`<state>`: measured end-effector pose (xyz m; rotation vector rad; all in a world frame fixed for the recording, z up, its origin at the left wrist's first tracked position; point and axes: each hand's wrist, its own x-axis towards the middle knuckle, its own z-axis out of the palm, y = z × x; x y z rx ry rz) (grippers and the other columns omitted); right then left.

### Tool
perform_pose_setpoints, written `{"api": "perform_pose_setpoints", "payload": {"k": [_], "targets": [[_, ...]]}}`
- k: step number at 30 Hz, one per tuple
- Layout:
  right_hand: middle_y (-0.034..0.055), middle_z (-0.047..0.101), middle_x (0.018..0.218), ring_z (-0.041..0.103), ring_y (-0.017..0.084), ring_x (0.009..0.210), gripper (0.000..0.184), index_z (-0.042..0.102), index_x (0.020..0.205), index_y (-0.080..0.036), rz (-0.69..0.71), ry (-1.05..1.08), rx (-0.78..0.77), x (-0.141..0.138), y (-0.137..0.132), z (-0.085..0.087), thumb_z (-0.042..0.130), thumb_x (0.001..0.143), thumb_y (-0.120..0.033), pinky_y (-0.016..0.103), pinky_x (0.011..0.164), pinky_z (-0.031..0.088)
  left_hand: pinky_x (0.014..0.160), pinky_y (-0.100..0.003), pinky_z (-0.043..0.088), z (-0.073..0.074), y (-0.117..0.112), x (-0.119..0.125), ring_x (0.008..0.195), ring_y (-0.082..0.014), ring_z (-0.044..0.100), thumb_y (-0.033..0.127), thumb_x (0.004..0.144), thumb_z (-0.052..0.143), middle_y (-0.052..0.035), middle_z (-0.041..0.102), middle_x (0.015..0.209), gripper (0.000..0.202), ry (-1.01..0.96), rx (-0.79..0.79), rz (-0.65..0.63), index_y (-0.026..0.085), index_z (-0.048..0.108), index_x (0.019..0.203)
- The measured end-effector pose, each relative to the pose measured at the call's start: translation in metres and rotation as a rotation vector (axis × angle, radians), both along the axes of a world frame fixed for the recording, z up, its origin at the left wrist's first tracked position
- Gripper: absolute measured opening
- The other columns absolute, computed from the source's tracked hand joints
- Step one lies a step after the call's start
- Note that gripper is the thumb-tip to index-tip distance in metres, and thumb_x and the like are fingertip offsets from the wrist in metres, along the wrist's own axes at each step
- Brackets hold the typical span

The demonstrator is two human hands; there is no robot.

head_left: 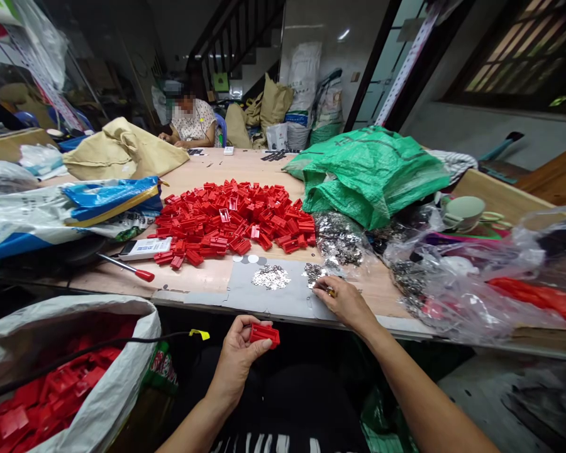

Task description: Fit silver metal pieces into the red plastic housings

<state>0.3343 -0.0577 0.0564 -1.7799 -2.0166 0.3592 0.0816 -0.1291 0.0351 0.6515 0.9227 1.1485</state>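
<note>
While the left hand [238, 352] grips a small flat red moulded-plastic clip [265, 334] just below the edge of the bench [207, 272], the right hand [345, 303] pinches a tiny shiny metal piece [330, 291] on it.

We log a long pale wooden table [207, 277]. Mid-worktop: heap of red plastic clips [236, 220]. Near edge: flat grey mat [245, 292] with small piles of silver metal bits [270, 277]. Left edge: red-handled screwdriver [127, 268], white-and-blue woven sacks [51, 214]. Right side: crumpled green woven sack [368, 170], clear plastic bags [476, 277].
</note>
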Motion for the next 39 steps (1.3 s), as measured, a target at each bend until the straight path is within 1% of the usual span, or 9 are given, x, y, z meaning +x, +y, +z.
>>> {"api": "perform_pose_setpoints", "payload": {"k": [4, 9, 14, 18, 24, 27, 30, 36, 39], "targets": [[0.0023, 0.066, 0.086, 0.06, 0.021, 0.081, 0.015, 0.062, 0.083, -0.022, 0.017, 0.225, 0.017, 0.003, 0.003, -0.002, 0.054, 0.083, -0.035, 0.03, 0.073, 0.043, 0.077, -0.027, 0.051, 0.002, 0.001, 0.001, 0.08, -0.016, 0.069, 0.023, 0.058, 0.083, -0.0095, 0.073, 0.098, 0.043, -0.002, -0.007, 0.02, 0.017, 0.054, 0.088], [0.0019, 0.066, 0.077, 0.059, 0.018, 0.068, 0.023, 0.061, 0.084, -0.021, -0.045, 0.377, 0.024, 0.0, 0.011, -0.009, 0.055, 0.082, -0.043, 0.027, 0.06, 0.043, 0.077, -0.026, 0.052, 0.005, 0.002, 0.003, 0.082, -0.0159, 0.068, 0.023, 0.059, 0.083, -0.009, 0.073, 0.098, 0.041, -0.012, 0.006, 0.014, 0.017, 0.054, 0.088], [-0.0007, 0.061, 0.067, 0.05, 0.014, 0.051, 0.032, 0.061, 0.089, -0.02, -0.061, 0.477, 0.019, -0.003, 0.017, -0.01, 0.056, 0.081, -0.05, 0.025, 0.05, 0.039, 0.076, -0.026, 0.052, 0.004, 0.003, 0.003, 0.08, -0.0151, 0.068, 0.023, 0.059, 0.083, -0.0082, 0.073, 0.098, 0.041, -0.007, 0.016, 0.037, 0.017, 0.054, 0.088], [-0.0007, 0.057, 0.069, 0.05, 0.014, 0.06, 0.029, 0.061, 0.084, -0.019, 0.019, 0.52, -0.021, -0.009, 0.011, 0.0, 0.059, 0.081, -0.048, 0.024, 0.056, 0.04, 0.081, -0.027, 0.052, 0.007, 0.008, 0.003, 0.086, -0.0159, 0.068, 0.019, 0.063, 0.081, -0.0073, 0.073, 0.099, 0.038, 0.035, 0.07, 0.009, 0.017, 0.056, 0.092], [-0.0041, 0.046, 0.064, 0.042, 0.011, 0.056, 0.03, 0.052, 0.075, -0.019, 0.163, 0.743, -0.165, -0.034, -0.013, 0.014, 0.062, 0.082, -0.046, 0.022, 0.052, 0.036, 0.087, -0.03, 0.051, 0.018, 0.016, 0.009, 0.092, -0.019, 0.067, 0.02, 0.065, 0.079, -0.0048, 0.072, 0.101, 0.039, 0.217, 0.25, 0.056, 0.02, 0.061, 0.1], [-0.0031, 0.049, 0.066, 0.044, 0.011, 0.056, 0.028, 0.055, 0.078, -0.018, 0.182, 0.745, -0.207, -0.046, -0.025, 0.019, 0.062, 0.084, -0.045, 0.022, 0.051, 0.037, 0.087, -0.032, 0.052, 0.021, 0.017, 0.012, 0.092, -0.0209, 0.067, 0.023, 0.068, 0.077, -0.0048, 0.071, 0.101, 0.035, 0.351, 0.353, 0.066, 0.021, 0.064, 0.1], [-0.0021, 0.053, 0.066, 0.046, 0.011, 0.051, 0.025, 0.059, 0.086, -0.019, 0.193, 0.695, -0.226, -0.054, -0.035, 0.024, 0.056, 0.088, -0.044, 0.023, 0.048, 0.038, 0.087, -0.032, 0.051, 0.023, 0.016, 0.012, 0.091, -0.022, 0.067, 0.024, 0.068, 0.077, -0.0045, 0.071, 0.1, 0.035, 0.418, 0.392, 0.087, 0.023, 0.066, 0.102], [0.0019, 0.062, 0.072, 0.054, 0.016, 0.06, 0.016, 0.062, 0.085, -0.022, 0.2, 0.428, 0.017, -0.065, -0.047, 0.029, 0.054, 0.09, -0.035, 0.028, 0.061, 0.044, 0.087, -0.033, 0.05, 0.025, 0.015, 0.011, 0.091, -0.0232, 0.066, 0.024, 0.07, 0.074, -0.0043, 0.071, 0.1, 0.033, 0.543, 0.484, 0.092, 0.027, 0.068, 0.103], [0.0037, 0.063, 0.076, 0.056, 0.018, 0.066, 0.014, 0.061, 0.086, -0.022, 0.234, 0.395, 0.06, -0.068, -0.05, 0.025, 0.051, 0.09, -0.031, 0.029, 0.063, 0.044, 0.088, -0.033, 0.05, 0.026, 0.014, 0.011, 0.093, -0.0237, 0.066, 0.023, 0.071, 0.074, -0.0039, 0.072, 0.1, 0.033, 0.57, 0.524, 0.084, 0.028, 0.07, 0.103]]}}
